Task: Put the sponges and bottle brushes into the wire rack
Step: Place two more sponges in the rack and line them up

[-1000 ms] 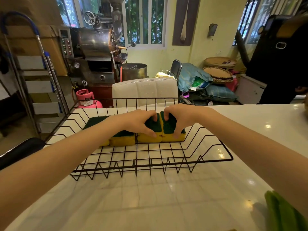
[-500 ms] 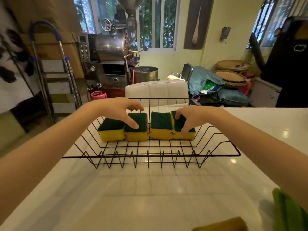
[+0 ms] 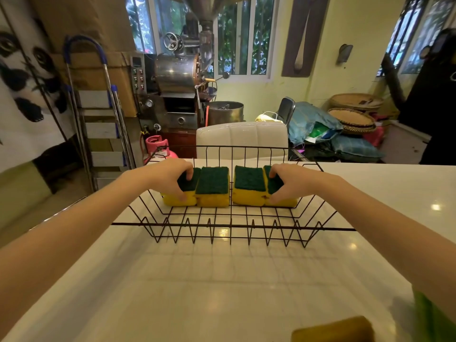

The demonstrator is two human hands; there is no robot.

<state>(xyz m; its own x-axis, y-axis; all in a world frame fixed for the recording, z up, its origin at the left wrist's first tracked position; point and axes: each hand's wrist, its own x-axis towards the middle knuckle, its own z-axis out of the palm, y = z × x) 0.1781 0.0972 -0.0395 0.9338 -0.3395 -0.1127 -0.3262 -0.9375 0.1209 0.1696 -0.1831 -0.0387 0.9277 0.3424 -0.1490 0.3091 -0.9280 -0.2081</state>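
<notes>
A black wire rack (image 3: 232, 225) stands on the white counter. Several yellow sponges with dark green scouring tops sit in a row along its back. My left hand (image 3: 170, 174) grips the leftmost sponge (image 3: 188, 186), thumb on its yellow front and fingers over the green top. My right hand (image 3: 288, 180) grips the rightmost sponge (image 3: 275, 185) the same way. Two middle sponges (image 3: 212, 183) (image 3: 249, 182) lie untouched, with a small gap between them. No bottle brush is in view.
Another yellow sponge (image 3: 333, 332) lies at the counter's near right edge beside a green object (image 3: 429, 314). A white padded chair back (image 3: 241, 139) stands just behind the rack. Beyond are a metal machine, a stepladder and baskets.
My left hand has shifted left from the middle sponges to the leftmost one. The sponges have been spread into two pairs. My right hand stays on the rightmost sponge.
</notes>
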